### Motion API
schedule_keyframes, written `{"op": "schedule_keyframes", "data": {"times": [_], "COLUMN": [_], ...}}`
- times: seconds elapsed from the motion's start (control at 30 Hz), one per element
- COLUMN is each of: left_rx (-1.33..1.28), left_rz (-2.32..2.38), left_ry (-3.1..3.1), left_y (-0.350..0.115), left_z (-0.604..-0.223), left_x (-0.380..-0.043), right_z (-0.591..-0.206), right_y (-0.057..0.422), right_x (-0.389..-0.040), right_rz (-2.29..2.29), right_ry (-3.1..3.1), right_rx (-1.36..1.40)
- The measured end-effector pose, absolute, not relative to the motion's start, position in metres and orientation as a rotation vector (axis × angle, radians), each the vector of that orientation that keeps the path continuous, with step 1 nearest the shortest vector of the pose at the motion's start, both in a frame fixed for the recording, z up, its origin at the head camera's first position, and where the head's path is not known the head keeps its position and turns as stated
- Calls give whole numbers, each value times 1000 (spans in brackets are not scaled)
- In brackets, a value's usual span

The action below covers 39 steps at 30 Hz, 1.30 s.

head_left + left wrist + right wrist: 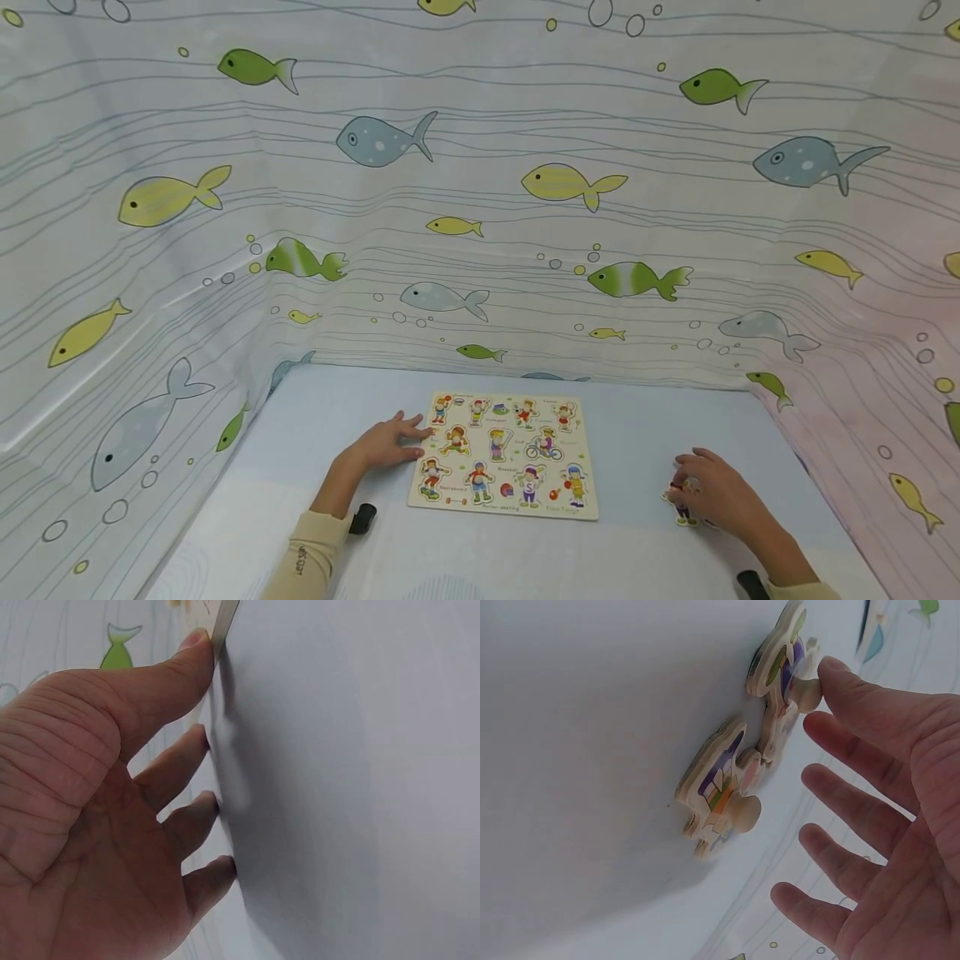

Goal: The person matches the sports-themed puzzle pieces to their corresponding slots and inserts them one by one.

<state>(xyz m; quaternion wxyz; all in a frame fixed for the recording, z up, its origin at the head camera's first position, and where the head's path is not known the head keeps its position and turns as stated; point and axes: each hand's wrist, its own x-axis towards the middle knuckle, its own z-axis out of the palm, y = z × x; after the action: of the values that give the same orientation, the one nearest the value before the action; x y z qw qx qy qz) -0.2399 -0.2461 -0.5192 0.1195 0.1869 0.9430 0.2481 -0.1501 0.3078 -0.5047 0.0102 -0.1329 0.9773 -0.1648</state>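
A pale wooden knob puzzle board (pixel 502 508) with sports figures lies on the table. My left hand (pixel 386 442) is at its left edge; the left wrist view shows the thumb (pixel 196 656) touching the edge and the other fingers spread, tips down on the surface. To the right of the board, my right hand (pixel 708 492) hovers over loose puzzle pieces (pixel 684 512). Thumb (pixel 840 675) and index finger stand either side of a purple-and-green piece's knob (pixel 805 695), not visibly gripping it. Another knobbed piece (pixel 716 780) lies beside it.
The table (pixel 637 433) has a pale blue and white cover. A fish-patterned sheet (pixel 480 267) rises behind it and along both sides. Dark straps with small cameras (pixel 363 518) sit at the wrists.
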Motion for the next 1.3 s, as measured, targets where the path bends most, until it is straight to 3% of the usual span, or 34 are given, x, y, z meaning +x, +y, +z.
{"op": "schedule_keyframes", "data": {"times": [1.3], "left_rx": [524], "left_rz": [746], "left_ry": [2739], "left_y": [-246], "left_z": [-517], "left_x": [-238], "right_z": [-507], "right_y": [311], "right_x": [-148], "right_rz": [-497], "right_ry": [3032], "right_rx": [-427]}}
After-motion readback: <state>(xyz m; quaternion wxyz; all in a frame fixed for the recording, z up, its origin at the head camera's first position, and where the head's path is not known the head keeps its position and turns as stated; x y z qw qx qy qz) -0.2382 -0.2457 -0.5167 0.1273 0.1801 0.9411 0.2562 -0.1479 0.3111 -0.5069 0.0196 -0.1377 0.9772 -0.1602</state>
